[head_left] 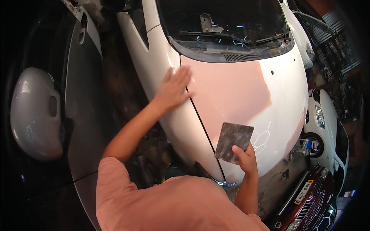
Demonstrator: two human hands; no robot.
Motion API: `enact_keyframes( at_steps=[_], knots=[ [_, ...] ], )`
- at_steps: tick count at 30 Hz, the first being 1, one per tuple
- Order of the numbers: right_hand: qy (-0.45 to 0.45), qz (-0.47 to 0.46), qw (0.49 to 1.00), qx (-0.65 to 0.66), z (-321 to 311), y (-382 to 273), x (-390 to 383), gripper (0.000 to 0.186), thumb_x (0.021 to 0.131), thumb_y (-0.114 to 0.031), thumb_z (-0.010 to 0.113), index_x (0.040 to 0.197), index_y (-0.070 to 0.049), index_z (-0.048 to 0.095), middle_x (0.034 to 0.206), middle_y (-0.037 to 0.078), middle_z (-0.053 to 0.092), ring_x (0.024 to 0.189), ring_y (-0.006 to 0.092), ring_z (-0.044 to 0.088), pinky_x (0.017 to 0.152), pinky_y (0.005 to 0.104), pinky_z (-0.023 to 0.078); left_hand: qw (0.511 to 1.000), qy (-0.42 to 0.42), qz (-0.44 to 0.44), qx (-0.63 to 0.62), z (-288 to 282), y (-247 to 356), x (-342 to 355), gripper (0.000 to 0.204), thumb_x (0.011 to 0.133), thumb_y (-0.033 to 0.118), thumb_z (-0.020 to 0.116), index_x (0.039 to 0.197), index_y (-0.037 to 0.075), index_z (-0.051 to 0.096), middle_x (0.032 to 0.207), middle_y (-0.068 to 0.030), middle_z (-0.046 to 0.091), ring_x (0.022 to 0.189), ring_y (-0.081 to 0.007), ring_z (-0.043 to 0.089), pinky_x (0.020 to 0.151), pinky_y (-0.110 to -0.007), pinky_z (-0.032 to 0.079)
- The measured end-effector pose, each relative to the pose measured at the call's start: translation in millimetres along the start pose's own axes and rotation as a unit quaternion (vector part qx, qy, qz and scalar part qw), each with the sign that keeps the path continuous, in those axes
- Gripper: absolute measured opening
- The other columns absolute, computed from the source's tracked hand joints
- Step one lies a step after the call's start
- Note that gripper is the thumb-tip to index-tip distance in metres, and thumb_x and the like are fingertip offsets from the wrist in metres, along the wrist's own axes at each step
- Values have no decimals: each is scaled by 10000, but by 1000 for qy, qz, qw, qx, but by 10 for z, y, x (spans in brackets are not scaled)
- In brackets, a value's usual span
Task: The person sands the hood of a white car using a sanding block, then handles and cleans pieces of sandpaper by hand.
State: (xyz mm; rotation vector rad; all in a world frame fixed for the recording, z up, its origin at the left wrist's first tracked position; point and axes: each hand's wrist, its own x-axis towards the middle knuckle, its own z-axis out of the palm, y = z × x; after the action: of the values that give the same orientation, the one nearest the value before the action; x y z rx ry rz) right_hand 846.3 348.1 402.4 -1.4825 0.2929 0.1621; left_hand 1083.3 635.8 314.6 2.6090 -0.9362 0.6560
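My left hand (175, 87) lies flat with its fingers stretched out, over the seam between the white fender (169, 115) and the car hood (287, 96). A little motion blur softens its fingertips. A dull pink patch (227, 88) covers much of the hood's near-windshield side, with white paint around it. In my right hand (245, 156) is a thin, dark grey rectangular sheet (236, 140) with pale smudges, gripped at its lower corner with the thumb on top. The sheet is above the hood's front part; whether it touches cannot be told. The fingers beneath it are hidden.
A grey car with a silver side mirror (36, 113) stands close on the left. The windshield (227, 23) and wipers (216, 35) border the hood's far end. To the right are a white car (327, 127) and a dark red car (308, 200), with cables on the floor between.
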Motion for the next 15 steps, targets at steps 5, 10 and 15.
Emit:
enact_keyframes(
  at_steps=[5, 10, 15],
  knots=[
    [64, -1, 996, 62, -209, 334, -558, 387, 985, -99, 618, 1337, 29, 521, 1197, 112, 673, 1041, 187, 673, 890, 327, 559, 987, 83, -117, 72, -267, -311, 279, 712, 1054, 474, 476, 1591, 26, 345, 1692, -157, 261, 1584, -345, 163, 1267, -556, 112],
    [25, 88, 996, 22, -290, 578, -952, 374, 993, -132, 634, 1322, 20, 539, 1177, 92, 672, 1015, 142, 642, 890, 312, 532, 992, -10, -107, 62, -79, 135, 125, 647, 1057, 433, 495, 1585, 75, 386, 1674, -158, 306, 1580, -380, 155, 1263, -567, 120],
    [-18, 79, 996, -27, -341, 686, -1135, 367, 1005, -135, 620, 1318, 37, 532, 1150, 78, 675, 995, 129, 624, 892, 309, 520, 992, -8, -122, 38, -121, 597, -280, 595, 1055, 379, 528, 1537, 40, 443, 1639, -151, 379, 1549, -400, 240, 1249, -598, 143]
  ],
)
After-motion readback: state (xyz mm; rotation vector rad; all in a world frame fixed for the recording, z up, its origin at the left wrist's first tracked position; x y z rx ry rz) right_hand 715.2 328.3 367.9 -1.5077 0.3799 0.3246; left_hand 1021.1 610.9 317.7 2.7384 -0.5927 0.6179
